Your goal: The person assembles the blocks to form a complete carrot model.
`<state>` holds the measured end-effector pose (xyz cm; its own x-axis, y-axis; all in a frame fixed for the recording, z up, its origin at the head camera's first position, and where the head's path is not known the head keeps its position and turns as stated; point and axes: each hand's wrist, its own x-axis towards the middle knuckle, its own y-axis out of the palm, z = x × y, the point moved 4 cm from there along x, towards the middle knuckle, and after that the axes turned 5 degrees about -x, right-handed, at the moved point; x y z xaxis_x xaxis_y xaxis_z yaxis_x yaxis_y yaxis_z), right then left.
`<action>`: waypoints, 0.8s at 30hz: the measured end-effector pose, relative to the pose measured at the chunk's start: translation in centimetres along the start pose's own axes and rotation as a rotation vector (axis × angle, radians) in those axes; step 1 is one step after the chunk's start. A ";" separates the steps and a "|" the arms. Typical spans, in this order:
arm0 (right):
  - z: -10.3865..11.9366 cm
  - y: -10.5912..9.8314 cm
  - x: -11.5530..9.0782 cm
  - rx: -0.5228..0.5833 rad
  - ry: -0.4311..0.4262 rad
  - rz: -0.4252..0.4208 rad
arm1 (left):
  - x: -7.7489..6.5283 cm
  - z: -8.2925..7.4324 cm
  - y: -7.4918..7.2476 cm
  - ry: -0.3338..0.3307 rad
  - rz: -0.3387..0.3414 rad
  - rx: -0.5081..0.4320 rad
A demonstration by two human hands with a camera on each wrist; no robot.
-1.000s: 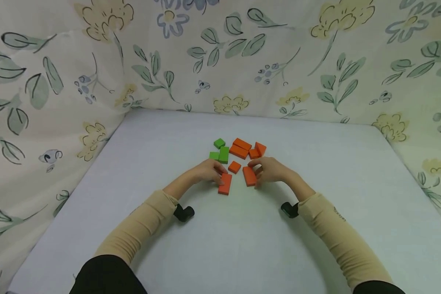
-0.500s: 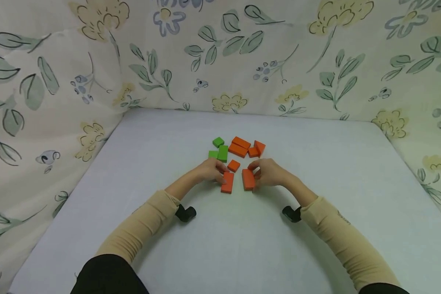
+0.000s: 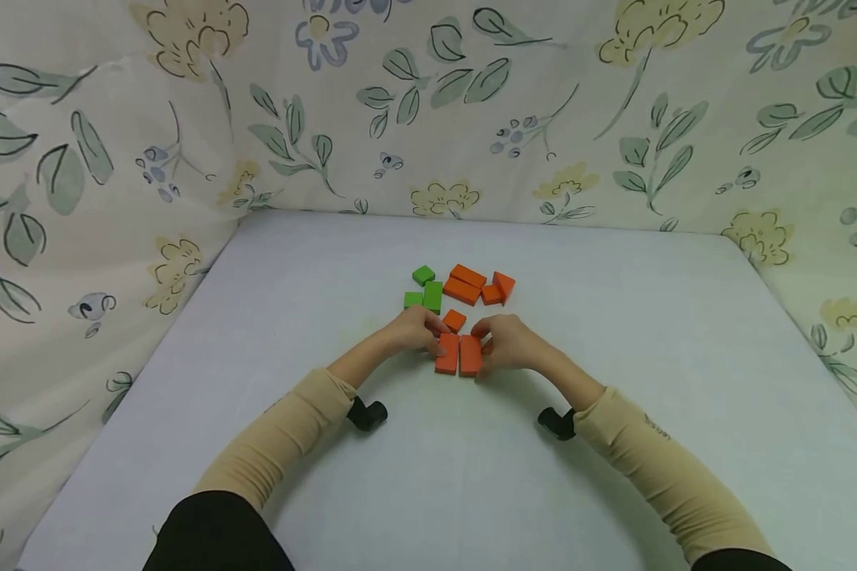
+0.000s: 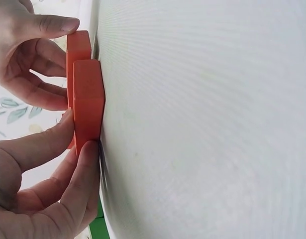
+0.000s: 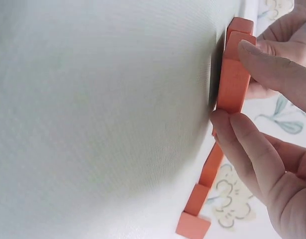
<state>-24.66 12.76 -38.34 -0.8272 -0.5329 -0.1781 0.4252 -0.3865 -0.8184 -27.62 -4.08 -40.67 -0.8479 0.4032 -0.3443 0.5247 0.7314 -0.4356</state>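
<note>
Two red-orange rectangular blocks lie side by side in the head view, with a thin gap between them. My left hand (image 3: 416, 329) grips the left block (image 3: 447, 354) by its outer side. From the other side my right hand (image 3: 510, 342) holds the right block (image 3: 470, 356). In the left wrist view, the thumb and fingers of the left hand (image 4: 43, 184) pinch the nearer block (image 4: 88, 104). The right wrist view has the thumb of the right hand (image 5: 277, 164) at one end of its block (image 5: 235, 82) and fingertips at the other end.
Just beyond the hands lies a small orange block (image 3: 455, 320). Farther back are orange rectangular blocks (image 3: 464, 290), a small orange block (image 3: 492, 295) with an orange triangular block (image 3: 504, 285), and several green blocks (image 3: 432, 296). A floral cloth (image 3: 428, 119) hangs behind the white table (image 3: 428, 476).
The right hand has brought its block left and straightened it. The left hand has shifted its block slightly right, so the wide gap between the two has narrowed.
</note>
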 end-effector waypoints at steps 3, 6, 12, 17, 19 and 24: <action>0.1 0.1 0.1 0.002 0.004 0.007 | 0.0 0.0 0.0 -0.003 -0.004 0.004; 0.3 0.2 0.1 0.005 0.015 0.017 | 0.0 0.0 0.0 -0.008 -0.005 0.004; 0.3 0.1 0.1 -0.011 0.024 0.024 | 0.1 -0.1 0.1 -0.004 -0.009 -0.002; 0.2 0.2 0.1 -0.015 0.029 0.022 | 0.1 -0.2 0.2 -0.026 -0.011 0.010; 0.2 0.3 0.1 -0.020 0.031 0.017 | 0.2 -0.3 0.2 -0.037 -0.013 0.025; 0.1 0.5 0.0 -0.040 0.026 -0.006 | 0.3 -0.4 0.1 -0.062 -0.015 0.041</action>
<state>-24.40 12.43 -38.71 -0.8389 -0.5111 -0.1872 0.4062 -0.3590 -0.8403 -27.87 -3.63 -40.52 -0.8500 0.3562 -0.3880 0.5156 0.7135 -0.4744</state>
